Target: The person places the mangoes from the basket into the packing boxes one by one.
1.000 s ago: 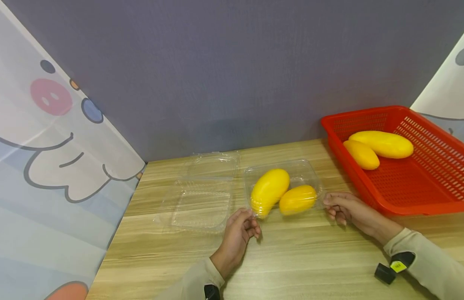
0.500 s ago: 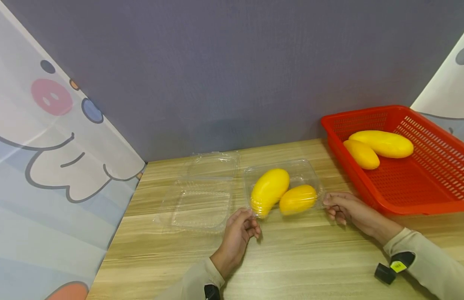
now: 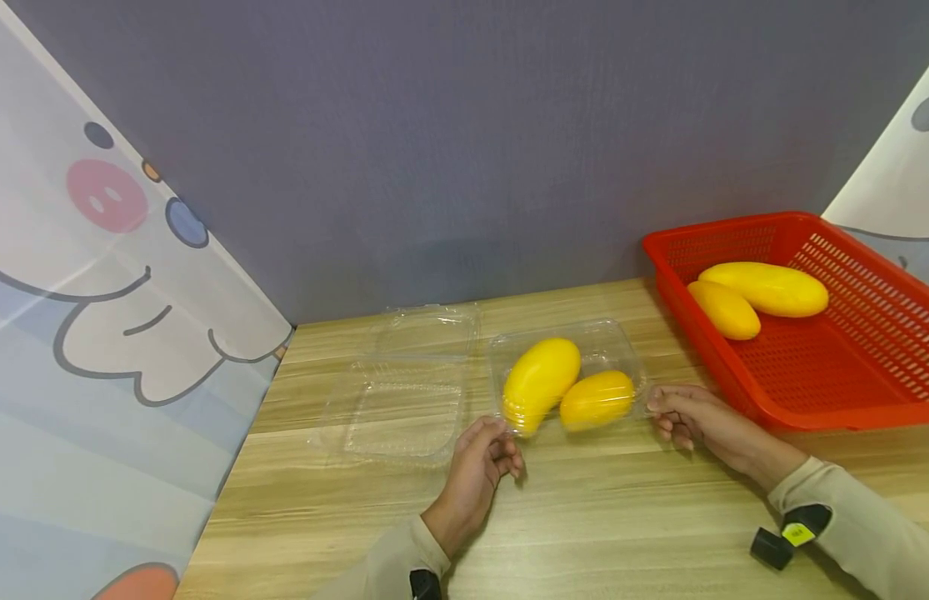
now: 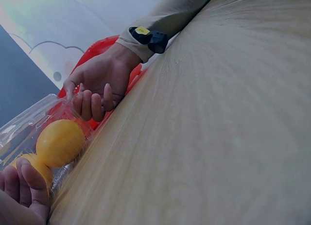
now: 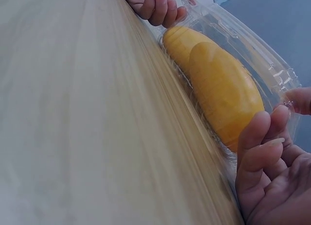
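A clear plastic clamshell box [image 3: 606,342] stands on the wooden table, its lid down over two smooth yellow fruits that look like mangoes. The longer mango [image 3: 541,379] leans at the left inside; the smaller mango [image 3: 597,400] lies at the right. My left hand [image 3: 479,467] pinches the box's front left corner between thumb and index finger, the other fingers loosely curled. At the front right corner, my right hand [image 3: 696,421] pinches the rim the same way. The right wrist view shows the right thumb and fingertips [image 5: 279,118] at the lid's edge.
A second clamshell box [image 3: 404,417] lies open on the left, with its lid [image 3: 430,329] folded back toward the wall. On the right, a red plastic basket [image 3: 771,408] holds a long yellow fruit [image 3: 767,287] and a smaller one [image 3: 726,310]. A grey wall closes off the back.
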The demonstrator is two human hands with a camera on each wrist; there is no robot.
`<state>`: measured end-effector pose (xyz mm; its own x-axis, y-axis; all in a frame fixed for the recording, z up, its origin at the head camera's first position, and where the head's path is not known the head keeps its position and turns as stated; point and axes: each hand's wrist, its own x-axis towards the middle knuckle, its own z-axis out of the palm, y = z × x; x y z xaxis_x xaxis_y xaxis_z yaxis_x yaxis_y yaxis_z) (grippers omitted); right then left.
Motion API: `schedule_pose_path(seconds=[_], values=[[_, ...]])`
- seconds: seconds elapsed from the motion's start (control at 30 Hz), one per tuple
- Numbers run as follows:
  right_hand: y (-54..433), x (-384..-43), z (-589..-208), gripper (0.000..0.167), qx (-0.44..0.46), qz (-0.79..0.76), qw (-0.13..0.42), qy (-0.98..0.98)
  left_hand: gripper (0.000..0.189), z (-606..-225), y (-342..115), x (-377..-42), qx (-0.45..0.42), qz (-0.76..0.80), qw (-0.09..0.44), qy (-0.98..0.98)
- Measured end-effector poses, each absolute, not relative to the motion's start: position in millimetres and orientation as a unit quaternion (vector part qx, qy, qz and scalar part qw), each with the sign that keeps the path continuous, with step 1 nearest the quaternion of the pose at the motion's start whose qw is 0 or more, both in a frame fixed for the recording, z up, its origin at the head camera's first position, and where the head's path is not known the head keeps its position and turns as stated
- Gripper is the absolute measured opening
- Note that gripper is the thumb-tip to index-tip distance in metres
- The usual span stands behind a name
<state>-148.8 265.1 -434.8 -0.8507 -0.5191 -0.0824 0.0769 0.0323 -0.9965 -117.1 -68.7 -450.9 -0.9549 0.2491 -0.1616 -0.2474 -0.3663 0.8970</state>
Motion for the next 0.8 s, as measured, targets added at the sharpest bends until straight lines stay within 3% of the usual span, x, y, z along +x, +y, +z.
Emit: schedule_pose_path(seconds=[0.47, 0.8], values=[[264.9, -148.8, -434.5, 0.026, -0.161, -0.68, 0.215, 0.682, 0.03, -449.8, -68.9, -117.3, 0.027, 0.81, 0.157, 0.564], [265.1, -149.0, -436.5, 0.026, -0.161, -0.681, 0.213, 0.682, 0.022, -452.4, -68.1, -117.4, 0.025, 0.808, 0.155, 0.567]])
